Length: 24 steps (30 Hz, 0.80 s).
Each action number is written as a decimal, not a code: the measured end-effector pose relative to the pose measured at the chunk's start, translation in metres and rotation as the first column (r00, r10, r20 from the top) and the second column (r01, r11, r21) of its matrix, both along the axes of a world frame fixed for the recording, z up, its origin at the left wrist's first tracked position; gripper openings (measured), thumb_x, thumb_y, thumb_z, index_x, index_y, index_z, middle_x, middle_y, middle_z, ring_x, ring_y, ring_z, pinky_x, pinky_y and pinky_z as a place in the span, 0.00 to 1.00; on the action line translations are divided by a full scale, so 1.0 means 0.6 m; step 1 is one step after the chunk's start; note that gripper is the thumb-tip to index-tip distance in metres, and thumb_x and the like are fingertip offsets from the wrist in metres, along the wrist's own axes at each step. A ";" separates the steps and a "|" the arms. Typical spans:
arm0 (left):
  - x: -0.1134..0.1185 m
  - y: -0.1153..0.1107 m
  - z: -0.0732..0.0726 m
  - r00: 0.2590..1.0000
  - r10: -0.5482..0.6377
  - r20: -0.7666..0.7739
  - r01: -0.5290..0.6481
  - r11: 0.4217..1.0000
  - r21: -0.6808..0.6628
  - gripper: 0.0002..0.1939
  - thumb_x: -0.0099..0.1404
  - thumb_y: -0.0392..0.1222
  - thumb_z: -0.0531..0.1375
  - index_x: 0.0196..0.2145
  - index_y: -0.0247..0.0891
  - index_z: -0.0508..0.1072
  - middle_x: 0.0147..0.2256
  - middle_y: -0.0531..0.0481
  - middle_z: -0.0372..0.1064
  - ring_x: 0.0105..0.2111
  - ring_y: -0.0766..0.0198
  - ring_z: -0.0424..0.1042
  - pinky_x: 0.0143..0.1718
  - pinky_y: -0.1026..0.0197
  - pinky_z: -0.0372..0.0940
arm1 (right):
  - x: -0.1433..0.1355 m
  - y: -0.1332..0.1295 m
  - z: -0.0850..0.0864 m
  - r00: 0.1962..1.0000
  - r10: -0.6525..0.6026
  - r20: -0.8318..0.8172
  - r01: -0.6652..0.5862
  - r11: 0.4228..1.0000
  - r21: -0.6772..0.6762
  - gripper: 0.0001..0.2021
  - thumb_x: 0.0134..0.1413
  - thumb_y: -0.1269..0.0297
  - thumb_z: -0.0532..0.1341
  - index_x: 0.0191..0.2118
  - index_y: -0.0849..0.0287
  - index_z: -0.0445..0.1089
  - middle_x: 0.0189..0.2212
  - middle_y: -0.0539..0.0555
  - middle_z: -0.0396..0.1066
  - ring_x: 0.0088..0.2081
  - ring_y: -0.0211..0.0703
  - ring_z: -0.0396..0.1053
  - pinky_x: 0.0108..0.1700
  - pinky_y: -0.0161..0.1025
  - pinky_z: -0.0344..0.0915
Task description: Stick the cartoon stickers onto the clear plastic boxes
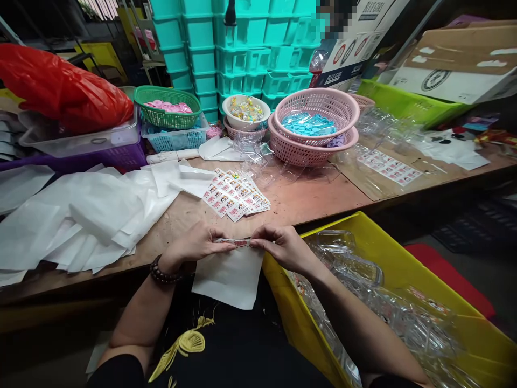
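Note:
Both my hands pinch the top edge of a sticker sheet (228, 277), whose white back hangs down in front of my black shirt. My left hand (197, 242), with a beaded bracelet at the wrist, grips its left end. At the right end, the thumb and fingers of my right hand (280, 245) are closed on it. The edge is bent over, and a narrow printed strip shows between my fingers. Just beyond my hands, a fanned pile of printed sticker sheets (236, 196) lies on the table (307, 196).
White backing papers (92, 215) heap up on the left. A yellow bin (388, 253) of clear plastic cases stands at my right, against the table edge. Pink baskets (278, 143), a green basket (167, 116) and a white bowl (246, 121) hold small parts. Turquoise crates (197, 64) rise behind.

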<state>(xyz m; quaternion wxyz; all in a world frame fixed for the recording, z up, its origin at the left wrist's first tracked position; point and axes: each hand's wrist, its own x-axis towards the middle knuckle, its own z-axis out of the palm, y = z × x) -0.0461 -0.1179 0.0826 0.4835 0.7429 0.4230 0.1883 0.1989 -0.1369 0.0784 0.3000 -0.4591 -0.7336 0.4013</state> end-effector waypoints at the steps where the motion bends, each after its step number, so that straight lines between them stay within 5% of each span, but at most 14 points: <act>1: 0.000 0.002 -0.001 1.000 0.006 0.001 -0.006 1.000 -0.030 0.13 0.60 0.50 0.66 0.28 0.37 0.82 0.20 0.50 0.72 0.19 0.68 0.63 0.20 0.66 0.50 | 0.002 0.000 -0.002 0.999 0.006 0.032 -0.008 0.997 0.077 0.13 0.61 0.55 0.61 0.34 0.57 0.77 0.27 0.53 0.77 0.29 0.41 0.72 0.33 0.37 0.68; 5: -0.003 0.012 -0.016 0.992 -0.007 0.126 0.042 0.960 -0.278 0.20 0.59 0.55 0.66 0.21 0.35 0.77 0.16 0.52 0.63 0.17 0.71 0.55 0.18 0.66 0.46 | 0.012 -0.013 -0.026 0.981 -0.063 0.183 -0.025 0.897 0.440 0.10 0.63 0.59 0.60 0.39 0.48 0.80 0.42 0.56 0.79 0.45 0.49 0.74 0.49 0.48 0.69; 7: -0.009 0.017 -0.031 0.972 0.006 0.237 0.101 0.893 -0.439 0.20 0.56 0.57 0.68 0.25 0.34 0.77 0.17 0.54 0.62 0.17 0.72 0.53 0.17 0.66 0.45 | 0.018 -0.023 -0.043 0.970 -0.088 0.226 -0.042 0.856 0.515 0.08 0.60 0.60 0.62 0.38 0.42 0.80 0.39 0.54 0.78 0.44 0.50 0.74 0.51 0.52 0.68; 10: -0.020 0.022 -0.053 0.950 0.067 0.304 0.128 0.807 -0.576 0.22 0.53 0.57 0.71 0.34 0.35 0.76 0.18 0.58 0.62 0.16 0.74 0.52 0.17 0.68 0.45 | 0.024 -0.009 -0.058 0.957 -0.291 0.002 0.237 0.783 0.575 0.08 0.60 0.58 0.62 0.39 0.43 0.80 0.34 0.55 0.74 0.39 0.49 0.72 0.46 0.51 0.70; 13: -0.028 0.022 -0.065 0.956 0.090 0.279 0.073 0.850 -0.522 0.20 0.53 0.55 0.71 0.33 0.36 0.75 0.19 0.57 0.63 0.17 0.73 0.56 0.19 0.69 0.50 | 0.032 0.065 -0.060 0.843 -0.501 -0.196 0.531 0.714 0.457 0.17 0.63 0.58 0.57 0.55 0.49 0.73 0.42 0.57 0.74 0.43 0.49 0.71 0.46 0.49 0.70; 16: -0.033 0.022 -0.063 0.941 0.057 0.332 0.060 0.942 -0.331 0.14 0.52 0.51 0.69 0.27 0.37 0.76 0.26 0.48 0.72 0.27 0.63 0.68 0.29 0.63 0.61 | 0.041 0.174 -0.070 0.831 -0.555 0.041 0.488 0.762 0.425 0.33 0.58 0.62 0.61 0.68 0.56 0.56 0.51 0.61 0.73 0.52 0.54 0.67 0.54 0.53 0.65; 19: -0.039 0.027 -0.056 0.896 0.058 0.440 0.019 0.986 -0.168 0.14 0.52 0.49 0.63 0.17 0.38 0.72 0.23 0.44 0.69 0.28 0.58 0.67 0.31 0.58 0.61 | 0.038 0.252 -0.091 0.773 -0.576 0.266 0.430 0.784 0.447 0.40 0.55 0.68 0.61 0.71 0.67 0.47 0.50 0.66 0.74 0.55 0.57 0.65 0.61 0.58 0.56; 21: -0.046 0.031 -0.053 0.881 0.087 0.465 -0.018 0.989 -0.150 0.15 0.51 0.47 0.60 0.12 0.39 0.68 0.18 0.45 0.63 0.23 0.60 0.62 0.28 0.57 0.57 | 0.028 0.267 -0.101 0.758 -0.587 0.284 0.430 0.777 0.459 0.40 0.56 0.72 0.57 0.72 0.69 0.42 0.44 0.63 0.77 0.51 0.55 0.68 0.60 0.57 0.58; 24: -0.056 0.035 -0.055 0.884 0.152 0.443 -0.065 0.976 -0.206 0.16 0.50 0.49 0.59 0.11 0.39 0.67 0.15 0.47 0.57 0.19 0.63 0.55 0.24 0.58 0.50 | 0.011 0.235 -0.100 0.788 -0.590 0.177 0.408 0.715 0.568 0.38 0.60 0.74 0.52 0.73 0.67 0.37 0.38 0.59 0.78 0.46 0.52 0.72 0.59 0.59 0.61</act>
